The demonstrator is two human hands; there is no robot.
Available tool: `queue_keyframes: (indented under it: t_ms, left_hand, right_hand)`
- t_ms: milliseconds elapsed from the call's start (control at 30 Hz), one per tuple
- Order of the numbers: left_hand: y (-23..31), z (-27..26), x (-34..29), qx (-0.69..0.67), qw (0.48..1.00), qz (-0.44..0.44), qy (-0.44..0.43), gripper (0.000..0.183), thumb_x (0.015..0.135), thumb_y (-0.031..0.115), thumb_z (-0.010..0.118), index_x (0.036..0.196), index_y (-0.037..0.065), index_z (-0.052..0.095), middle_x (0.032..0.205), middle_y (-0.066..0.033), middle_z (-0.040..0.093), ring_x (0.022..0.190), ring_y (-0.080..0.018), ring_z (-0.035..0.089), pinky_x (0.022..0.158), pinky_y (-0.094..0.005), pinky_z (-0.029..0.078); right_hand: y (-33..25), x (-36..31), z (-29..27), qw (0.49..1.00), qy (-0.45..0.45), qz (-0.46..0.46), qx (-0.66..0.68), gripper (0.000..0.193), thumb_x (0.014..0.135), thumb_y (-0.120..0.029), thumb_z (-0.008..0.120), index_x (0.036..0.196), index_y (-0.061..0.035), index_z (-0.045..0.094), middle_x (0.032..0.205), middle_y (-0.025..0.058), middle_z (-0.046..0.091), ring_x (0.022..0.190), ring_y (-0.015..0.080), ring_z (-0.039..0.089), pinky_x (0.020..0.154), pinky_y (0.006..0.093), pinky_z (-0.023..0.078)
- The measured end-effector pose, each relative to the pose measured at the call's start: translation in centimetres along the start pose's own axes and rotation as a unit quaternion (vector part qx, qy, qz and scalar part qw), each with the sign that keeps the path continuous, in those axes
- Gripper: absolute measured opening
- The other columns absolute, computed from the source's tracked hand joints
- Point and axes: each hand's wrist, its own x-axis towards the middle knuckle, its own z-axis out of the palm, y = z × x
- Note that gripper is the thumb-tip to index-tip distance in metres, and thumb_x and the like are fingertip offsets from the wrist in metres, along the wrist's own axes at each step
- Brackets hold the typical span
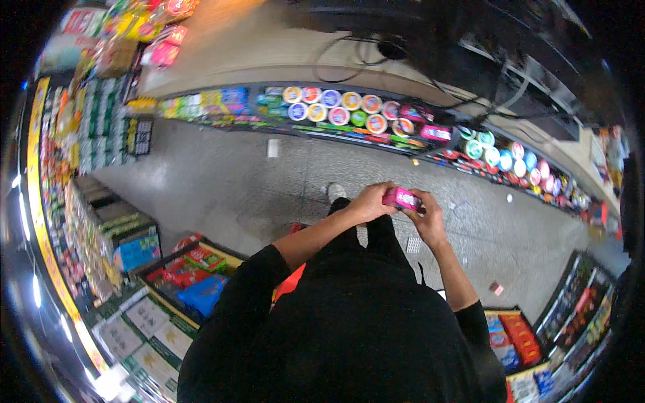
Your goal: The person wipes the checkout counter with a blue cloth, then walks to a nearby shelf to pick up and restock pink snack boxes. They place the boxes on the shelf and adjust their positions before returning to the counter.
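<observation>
A small pink box [404, 199] with pale lettering is held out in front of me between both hands. The fingers of my left hand [371, 203] close on its left end. At its right end, my right hand [428, 216] grips it with fingers and thumb. Beyond it, a similar pink box [436, 132] sits at the end of a shelf row of round tubs [338, 115] with coloured lids.
A counter [269, 74] with dangling black cables [336, 70] runs above the shelf. Crates of packets [201, 275] stand at my left, by a stocked rack [67, 201]. Another crate [514, 339] and a shelf [578, 302] are at right. Scraps, including a small box [496, 288], lie on the floor.
</observation>
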Motion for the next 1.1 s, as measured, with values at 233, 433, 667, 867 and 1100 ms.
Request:
queue_keyframes:
  t_ms: [233,433,667,867,1100]
  left_hand:
    - [-1.9,-1.9,-4.5,-0.012,0.998,-0.007,0.064,0.068,0.067,0.038,0.085,0.117,-0.001,0.060,0.100,-0.0204,0.068,0.094,-0.0322,0.068,0.083,-0.0385,0.051]
    - [-3.8,-3.2,-8.3,-0.102,0.990,-0.048,0.089,0.064,0.068,0.040,0.086,0.113,0.001,0.062,0.098,-0.0163,0.069,0.087,-0.0251,0.068,0.081,-0.0363,0.052]
    - [-4.4,-3.2,-11.2,-0.103,0.976,-0.105,0.158,0.050,0.072,0.030,0.082,0.110,0.004,0.064,0.097,-0.0126,0.071,0.089,-0.0221,0.069,0.081,-0.0352,0.052]
    - [-4.8,-3.1,-11.1,-0.070,0.982,-0.110,0.138,0.055,0.073,0.030,0.082,0.116,0.003,0.061,0.099,-0.0122,0.071,0.090,-0.0205,0.068,0.082,-0.0337,0.052]
    - [-3.1,-3.2,-10.0,-0.115,0.983,-0.109,0.093,0.056,0.073,0.032,0.083,0.115,0.002,0.062,0.103,-0.0099,0.070,0.093,-0.0182,0.067,0.085,-0.0319,0.051]
  right_hand:
    - [-3.1,1.9,1.3,0.992,-0.114,-0.045,-0.015,0.050,0.077,-0.011,0.079,0.123,-0.0075,0.059,0.110,0.0117,0.062,0.092,0.0254,0.065,0.076,0.0344,0.055]
    - [-4.7,2.9,3.8,0.971,-0.218,-0.091,-0.022,0.048,0.080,-0.010,0.075,0.125,-0.0079,0.057,0.118,0.0143,0.062,0.099,0.0301,0.064,0.078,0.0362,0.055]
    - [-5.6,3.7,6.7,0.955,-0.266,-0.115,-0.059,0.046,0.083,-0.015,0.071,0.126,-0.0086,0.056,0.111,0.0191,0.063,0.104,0.0357,0.061,0.090,0.0430,0.050]
    - [-5.1,3.5,6.7,0.956,-0.266,-0.111,-0.046,0.044,0.085,-0.017,0.070,0.126,-0.0086,0.057,0.109,0.0192,0.063,0.100,0.0347,0.063,0.087,0.0413,0.052]
    - [-2.5,6.0,3.0,0.987,-0.098,-0.055,-0.119,0.033,0.091,-0.022,0.066,0.121,-0.0090,0.063,0.105,0.0157,0.067,0.091,0.0284,0.066,0.079,0.0365,0.052]
